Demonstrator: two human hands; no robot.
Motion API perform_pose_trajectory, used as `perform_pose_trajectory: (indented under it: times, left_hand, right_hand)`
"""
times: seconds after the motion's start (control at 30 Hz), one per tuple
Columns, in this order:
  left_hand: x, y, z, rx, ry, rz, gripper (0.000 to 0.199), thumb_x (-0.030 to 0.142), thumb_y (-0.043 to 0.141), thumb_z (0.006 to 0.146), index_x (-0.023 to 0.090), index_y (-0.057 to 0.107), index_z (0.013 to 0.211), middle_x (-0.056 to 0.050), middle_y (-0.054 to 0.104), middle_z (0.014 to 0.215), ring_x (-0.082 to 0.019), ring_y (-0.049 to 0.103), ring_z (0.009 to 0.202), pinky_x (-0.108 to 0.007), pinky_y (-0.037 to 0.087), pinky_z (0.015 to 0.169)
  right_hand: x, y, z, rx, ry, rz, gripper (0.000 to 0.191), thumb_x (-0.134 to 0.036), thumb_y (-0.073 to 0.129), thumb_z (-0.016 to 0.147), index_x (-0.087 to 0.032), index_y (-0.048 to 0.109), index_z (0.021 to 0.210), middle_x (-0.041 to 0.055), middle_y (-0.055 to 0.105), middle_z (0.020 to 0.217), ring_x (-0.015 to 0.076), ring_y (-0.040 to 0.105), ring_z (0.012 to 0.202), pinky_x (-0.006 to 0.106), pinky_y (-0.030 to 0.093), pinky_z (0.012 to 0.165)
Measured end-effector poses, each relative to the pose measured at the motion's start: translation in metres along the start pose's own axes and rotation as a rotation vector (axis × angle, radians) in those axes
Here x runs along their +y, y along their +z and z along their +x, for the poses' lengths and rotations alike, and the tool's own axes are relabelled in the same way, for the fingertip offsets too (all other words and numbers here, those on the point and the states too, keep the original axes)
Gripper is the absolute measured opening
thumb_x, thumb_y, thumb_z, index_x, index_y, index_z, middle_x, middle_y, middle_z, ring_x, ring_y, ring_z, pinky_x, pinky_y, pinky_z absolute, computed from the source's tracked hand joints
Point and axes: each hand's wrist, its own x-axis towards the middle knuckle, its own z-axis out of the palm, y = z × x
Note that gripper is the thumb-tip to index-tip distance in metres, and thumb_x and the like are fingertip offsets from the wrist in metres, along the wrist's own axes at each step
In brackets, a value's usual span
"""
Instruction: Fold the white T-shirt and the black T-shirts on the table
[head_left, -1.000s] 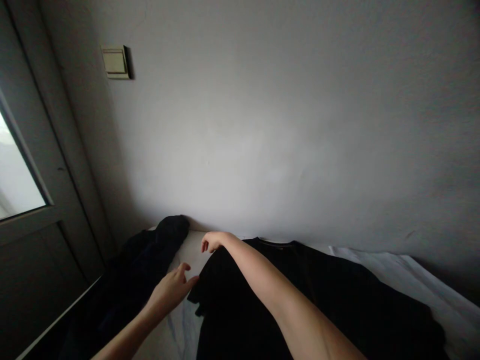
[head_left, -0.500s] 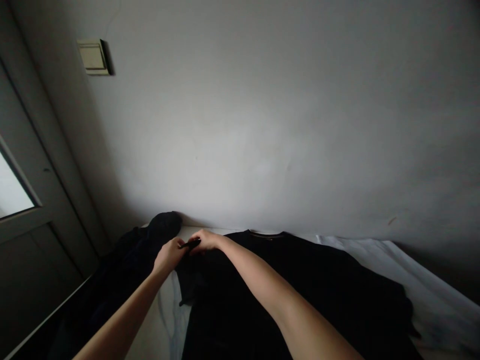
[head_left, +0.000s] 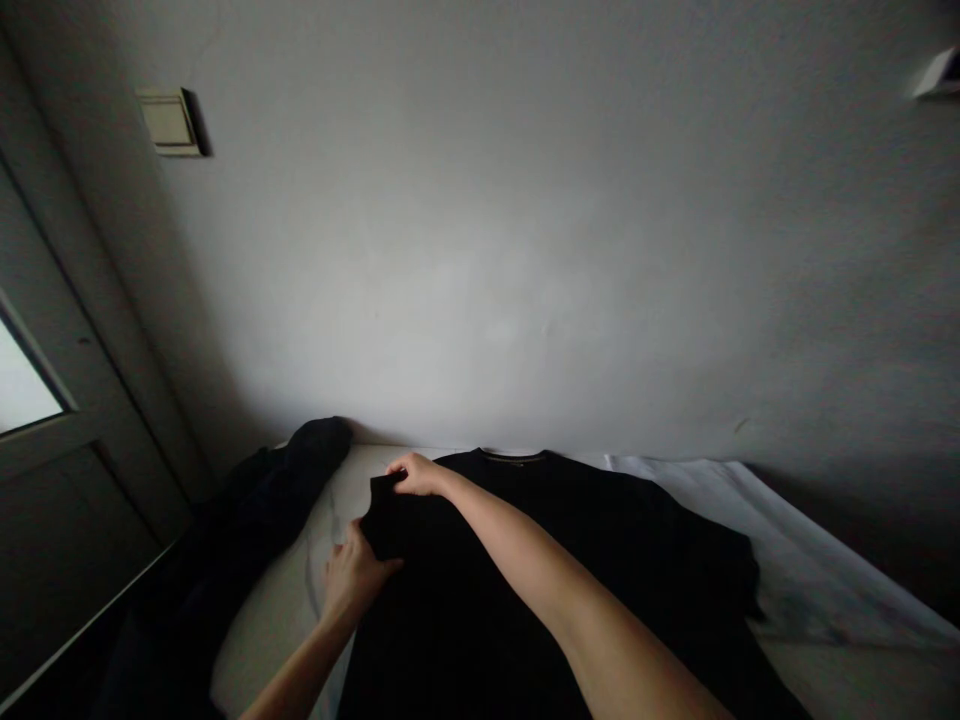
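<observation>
A black T-shirt (head_left: 570,570) lies spread flat on a pale bed sheet (head_left: 817,560), its collar toward the wall. My right hand (head_left: 417,474) pinches the shirt's far left shoulder edge near the wall. Lower down, my left hand (head_left: 354,576) grips the folded left side of the same shirt, at the sleeve. Both forearms reach in from the bottom of the view.
A heap of dark clothes (head_left: 247,520) lies to the left of the shirt, against the wall. A grey door with a window pane (head_left: 52,420) stands at the far left. A light switch (head_left: 166,120) sits high on the plain wall.
My left hand has dropped from the shoulder edge to the shirt's left side. The sleeve now lies folded in over the shirt. My right hand stays at the shoulder.
</observation>
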Motion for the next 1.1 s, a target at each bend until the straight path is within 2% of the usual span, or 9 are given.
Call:
perform_pose_trajectory:
  times: [0.2,0.3,0.47,0.57,0.7,0.8,0.9,0.97,1.1]
  left_hand:
    - [0.013,-0.004,-0.042,-0.033,0.053,-0.082,0.046,0.019,0.053,0.076,0.020,0.037,0.120,-0.008,0.068,0.101,-0.027,0.067,0.097,-0.034,0.047,0.078]
    - [0.019,-0.006,-0.058,-0.017,0.130,-0.068,0.039,0.009,0.044,0.077,0.023,0.040,0.114,-0.008,0.064,0.107,-0.023,0.065,0.100,-0.032,0.046,0.082]
    - [0.043,0.005,-0.076,-0.048,0.288,-0.096,0.054,-0.005,0.038,0.064,0.024,0.045,0.109,-0.007,0.060,0.111,-0.019,0.062,0.101,-0.031,0.045,0.089]
    - [0.059,0.015,-0.074,-0.124,0.406,-0.165,0.047,-0.002,0.046,0.060,0.024,0.052,0.100,-0.004,0.062,0.101,-0.019,0.062,0.093,-0.031,0.048,0.086]
    - [0.077,0.020,-0.032,-0.286,0.560,-0.199,0.016,0.026,0.056,0.079,0.024,0.062,0.093,-0.003,0.065,0.089,-0.021,0.063,0.083,-0.034,0.052,0.080]
    - [0.088,0.020,0.032,-0.177,0.587,-0.133,0.026,0.029,0.041,0.089,0.023,0.060,0.105,-0.006,0.064,0.103,-0.020,0.062,0.086,-0.038,0.051,0.087]
    - [0.095,0.021,0.099,-0.130,0.594,-0.072,0.029,0.025,0.040,0.088,0.021,0.059,0.109,-0.009,0.059,0.114,-0.021,0.059,0.095,-0.041,0.045,0.097]
    - [0.096,0.024,0.133,-0.160,0.616,-0.028,0.024,0.025,0.047,0.084,0.020,0.063,0.100,-0.008,0.059,0.107,-0.022,0.057,0.097,-0.040,0.043,0.099]
    - [0.094,0.032,0.171,-0.273,0.672,0.041,0.013,0.030,0.061,0.073,0.021,0.066,0.081,-0.003,0.059,0.092,-0.021,0.056,0.094,-0.036,0.043,0.095]
  right_hand:
    - [0.017,-0.029,-0.040,0.091,-0.048,0.068,0.025,0.000,0.044,0.056,-0.017,0.061,0.052,0.0011,0.068,0.071,0.0154,0.064,0.078,0.028,0.047,0.080]
    - [0.028,-0.042,-0.064,0.168,-0.062,0.103,0.025,-0.001,0.040,0.053,-0.018,0.058,0.048,0.0040,0.071,0.081,0.0173,0.065,0.087,0.030,0.047,0.083]
    - [0.047,-0.059,-0.103,0.307,-0.067,0.152,0.023,-0.004,0.036,0.048,-0.020,0.052,0.048,0.0040,0.072,0.086,0.0180,0.066,0.091,0.033,0.047,0.087]
    - [0.058,-0.067,-0.124,0.389,-0.060,0.170,0.021,-0.006,0.036,0.048,-0.021,0.051,0.049,0.0033,0.072,0.085,0.0182,0.066,0.092,0.033,0.046,0.090]
    - [0.077,-0.070,-0.145,0.473,-0.021,0.167,0.022,-0.007,0.036,0.046,-0.021,0.053,0.049,0.0033,0.072,0.077,0.0193,0.067,0.085,0.034,0.046,0.087]
    - [0.091,-0.063,-0.153,0.534,0.019,0.156,0.021,-0.007,0.037,0.046,-0.022,0.051,0.047,0.0030,0.070,0.071,0.0202,0.066,0.078,0.034,0.047,0.081]
    - [0.100,-0.056,-0.156,0.593,0.029,0.148,0.022,-0.005,0.036,0.047,-0.023,0.049,0.048,0.0029,0.069,0.070,0.0203,0.066,0.077,0.033,0.047,0.080]
    - [0.104,-0.052,-0.157,0.624,0.022,0.142,0.023,-0.004,0.036,0.048,-0.024,0.048,0.048,0.0029,0.069,0.071,0.0200,0.066,0.078,0.032,0.047,0.081]
    - [0.106,-0.049,-0.159,0.591,-0.015,0.153,0.024,-0.004,0.037,0.051,-0.024,0.049,0.050,0.0021,0.070,0.072,0.0197,0.066,0.078,0.032,0.047,0.081]
